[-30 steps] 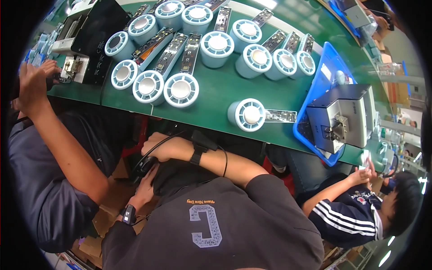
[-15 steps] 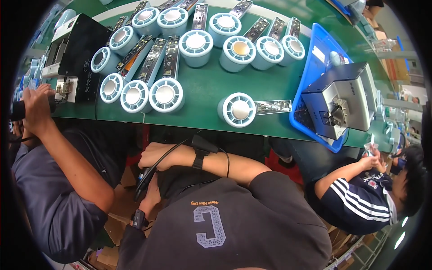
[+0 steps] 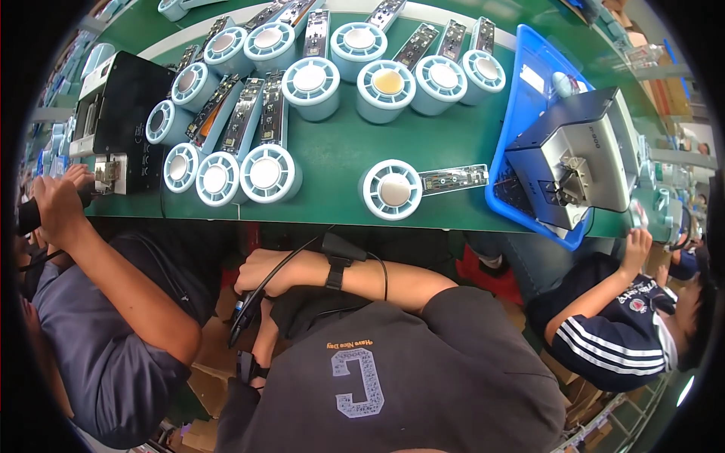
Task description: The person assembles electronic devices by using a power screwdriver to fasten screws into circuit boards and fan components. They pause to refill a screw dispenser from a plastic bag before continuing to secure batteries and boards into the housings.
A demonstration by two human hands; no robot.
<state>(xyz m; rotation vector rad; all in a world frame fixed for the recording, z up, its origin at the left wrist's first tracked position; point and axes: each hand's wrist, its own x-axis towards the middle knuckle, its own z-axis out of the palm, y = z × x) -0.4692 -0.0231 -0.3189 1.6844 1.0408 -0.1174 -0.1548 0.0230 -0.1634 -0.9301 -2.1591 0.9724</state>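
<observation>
My right forearm lies across my lap below the table edge, a black strap with a small black device round its wrist. My right hand is closed, its fingers curled down; what they hold, if anything, is hidden. Below it is my left hand, mostly covered, with its fingers out of sight. A black cable runs in front of both hands. Nearest on the green table, beyond my hands, a light-blue round-headed device lies with its handle open, showing a circuit board.
Several similar devices stand in rows farther back. At right, a blue tray holds a grey-silver machine; a black-and-white machine stands at left. Co-workers sit on both sides: a forearm at left, a striped sleeve at right.
The whole view has shifted slightly, while my hands stay together in my lap. At right, the co-worker's hands have moved apart and one is raised higher.
</observation>
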